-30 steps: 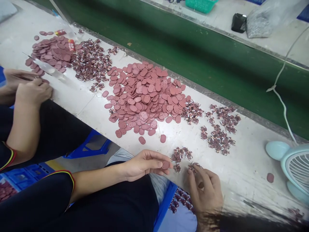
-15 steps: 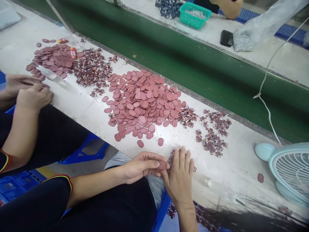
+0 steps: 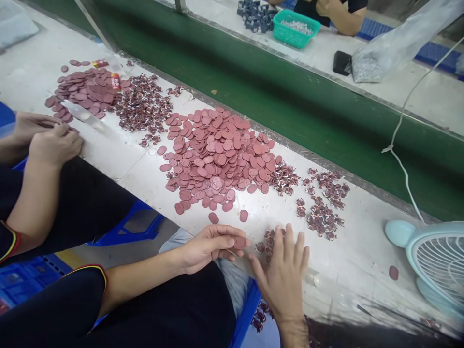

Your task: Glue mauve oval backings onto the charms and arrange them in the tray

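Between the thumb and fingers of my left hand (image 3: 208, 249) is a reddish oval disc (image 3: 239, 242), held just past the table's near edge. My right hand (image 3: 284, 270) is open, palm down, with its fingers spread over a small cluster of brown parts (image 3: 266, 245) and partly hiding them. Beyond my hands lies a big heap of the same oval discs (image 3: 221, 150). Two loose discs, one a single oval disc (image 3: 243, 215), lie nearest my left hand. More small brown parts (image 3: 324, 215) are scattered to the right of the heap.
A light-blue fan (image 3: 438, 261) stands at the right, near a clear bottle (image 3: 326, 282). At left, a co-worker's hands (image 3: 54, 140) work beside another disc pile (image 3: 85, 89). A green belt (image 3: 271, 96) runs behind the table; across it sits a green basket (image 3: 295, 36).
My right hand has moved right, away from my left hand, and its fingers have spread. The left hand still holds the disc, now tilted slightly differently. The view has shifted a little.
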Demonstrator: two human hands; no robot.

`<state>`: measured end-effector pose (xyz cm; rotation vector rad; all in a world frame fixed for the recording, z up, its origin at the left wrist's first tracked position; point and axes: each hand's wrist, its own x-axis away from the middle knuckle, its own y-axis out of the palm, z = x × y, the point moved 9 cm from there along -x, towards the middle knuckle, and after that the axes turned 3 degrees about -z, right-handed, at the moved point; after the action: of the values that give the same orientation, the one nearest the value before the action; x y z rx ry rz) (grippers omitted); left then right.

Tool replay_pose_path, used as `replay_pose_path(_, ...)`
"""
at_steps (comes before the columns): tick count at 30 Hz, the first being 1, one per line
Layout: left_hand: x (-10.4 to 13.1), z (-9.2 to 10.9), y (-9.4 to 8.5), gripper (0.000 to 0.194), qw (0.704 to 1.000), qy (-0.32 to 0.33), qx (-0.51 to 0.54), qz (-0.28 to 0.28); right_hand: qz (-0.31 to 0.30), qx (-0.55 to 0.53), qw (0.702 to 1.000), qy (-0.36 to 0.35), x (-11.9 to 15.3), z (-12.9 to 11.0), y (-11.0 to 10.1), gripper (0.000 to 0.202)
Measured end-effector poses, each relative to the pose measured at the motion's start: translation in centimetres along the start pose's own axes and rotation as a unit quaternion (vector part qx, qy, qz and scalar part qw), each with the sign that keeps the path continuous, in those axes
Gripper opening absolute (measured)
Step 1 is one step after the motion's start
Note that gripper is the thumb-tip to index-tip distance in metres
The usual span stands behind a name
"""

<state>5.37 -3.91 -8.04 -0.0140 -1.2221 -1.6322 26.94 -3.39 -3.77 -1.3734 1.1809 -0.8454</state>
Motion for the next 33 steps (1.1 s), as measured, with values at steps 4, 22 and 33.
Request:
replay_pose_path(4,0.0,0.3,-0.2,0.059,1.0,0.007,0.006,0.007,0.091,-0.06,0.994,-0.015,0.0,1.0,-3.5,0.034)
replay_pose_path(22,-0.2,-0.7,0.5,0.063,1.0,-0.017,0.02,-0.004,-0.041,-0.096,0.994,-0.027,0.8,-0.8,1.9,0.024)
replay_pose_path(33,-0.4,-1.9,1.7,0.056,0.998,0.003,-0.037,-0.045,0.004,-0.553,0.74,0.382,7.0,0.8,-0.1,0.036)
